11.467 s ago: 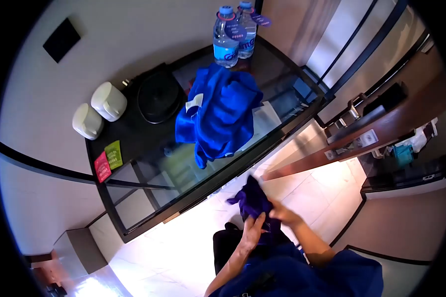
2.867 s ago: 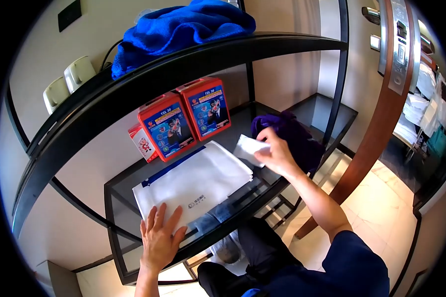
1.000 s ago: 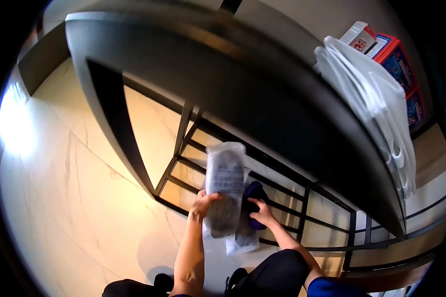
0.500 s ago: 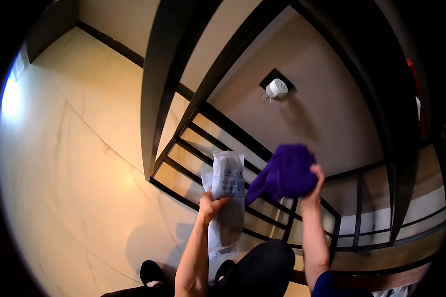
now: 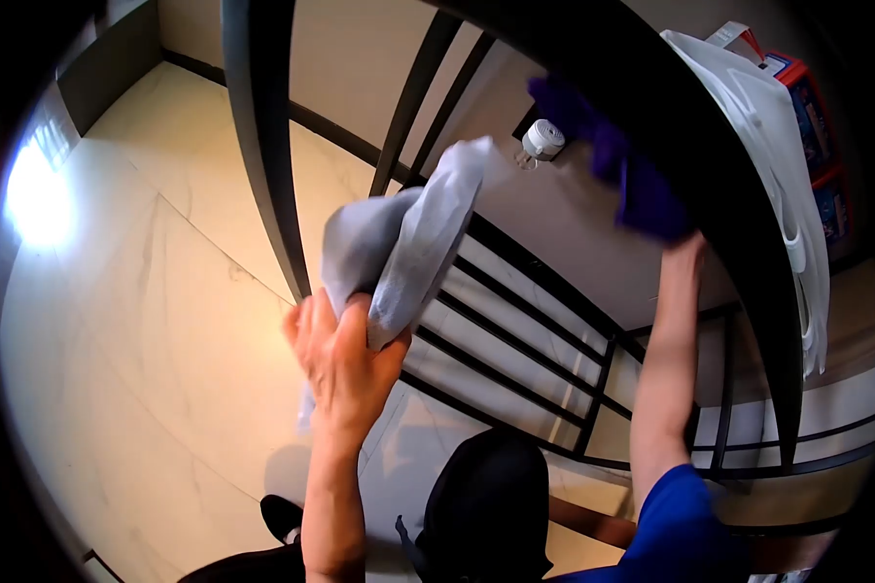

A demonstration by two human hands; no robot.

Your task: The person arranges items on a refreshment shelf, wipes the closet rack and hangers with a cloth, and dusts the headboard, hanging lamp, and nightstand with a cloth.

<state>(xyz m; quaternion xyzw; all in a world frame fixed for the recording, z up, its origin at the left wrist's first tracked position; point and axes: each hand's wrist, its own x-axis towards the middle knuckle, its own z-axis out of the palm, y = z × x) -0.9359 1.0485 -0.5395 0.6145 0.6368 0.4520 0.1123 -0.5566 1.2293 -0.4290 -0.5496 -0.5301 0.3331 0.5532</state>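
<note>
My left hand (image 5: 345, 360) is closed around the lower end of a crinkled, pale translucent plastic package (image 5: 428, 238), which tilts up and to the right. The print seen on it earlier does not show now. At the upper right, my right hand (image 5: 685, 251) reaches in under a thick black rail of the rack, holding a purple cloth (image 5: 651, 199). The cloth is blurred and spread upward, partly covered by the rail. The fingers of this hand are mostly hidden behind the cloth and rail.
A black slatted metal rack (image 5: 515, 321) stands around my hands, with a curved upper rail (image 5: 603, 78). Inside on the wall is a white plug-in device (image 5: 544, 139). White plastic bags (image 5: 768, 146) and a red-and-blue box (image 5: 812, 126) sit at the right. Pale marble-look floor (image 5: 165, 340) lies left.
The purple cloth has gone up and right behind the rail with my right hand. My left hand has raised the package and moved left, tilting it. The view has shifted.
</note>
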